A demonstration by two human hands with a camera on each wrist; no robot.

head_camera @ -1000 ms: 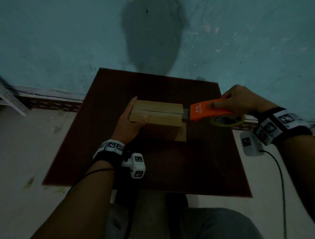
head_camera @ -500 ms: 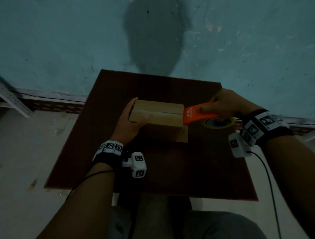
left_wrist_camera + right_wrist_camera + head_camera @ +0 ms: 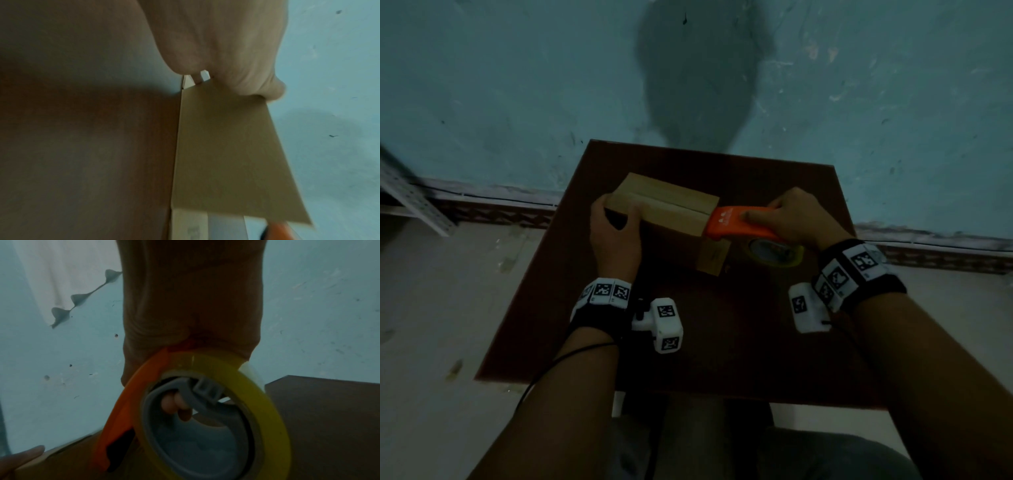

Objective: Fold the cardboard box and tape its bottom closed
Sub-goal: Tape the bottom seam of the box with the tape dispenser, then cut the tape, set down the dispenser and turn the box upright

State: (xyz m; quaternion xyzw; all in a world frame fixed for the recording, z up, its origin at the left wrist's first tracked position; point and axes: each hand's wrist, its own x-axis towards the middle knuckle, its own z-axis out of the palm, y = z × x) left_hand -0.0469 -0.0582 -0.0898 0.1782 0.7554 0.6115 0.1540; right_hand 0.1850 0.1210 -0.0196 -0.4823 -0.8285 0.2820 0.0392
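Cardboard box (image 3: pixel 666 207) sits on the dark brown bench (image 3: pixel 688 342), toward its far half, rotated so its long axis runs from far-left to near-right. Folded flaps face up; the seam between them runs along the box top. One loose flap (image 3: pixel 714 257) hangs down at the near-right corner.

Left hand (image 3: pixel 616 236) is at the left end of the box. Grip: thumb on the near side, fingers curled over the far-left edge, clasping the box end. Left wrist view confirms the fingers (image 3: pixel 236 65) wrapped over a cardboard edge; picture is blurred, finer detail not readable.

Right hand (image 3: pixel 794 219) holds the orange tape dispenser (image 3: pixel 736 222). Grip: closed round the dispenser body, thumb pressed on its top face. Dispenser nose touches the right end of the box at the seam. The yellow tape roll (image 3: pixel 774 253) hangs beneath the hand, just right of the loose flap. Right wrist view shows fingertips (image 3: pixel 176 404) curled through the roll's grey hub.

Whether tape is already stuck to the cardboard: cannot tell, lighting too dim.

Blue-green wall (image 3: pixel 517 85) stands behind the bench.
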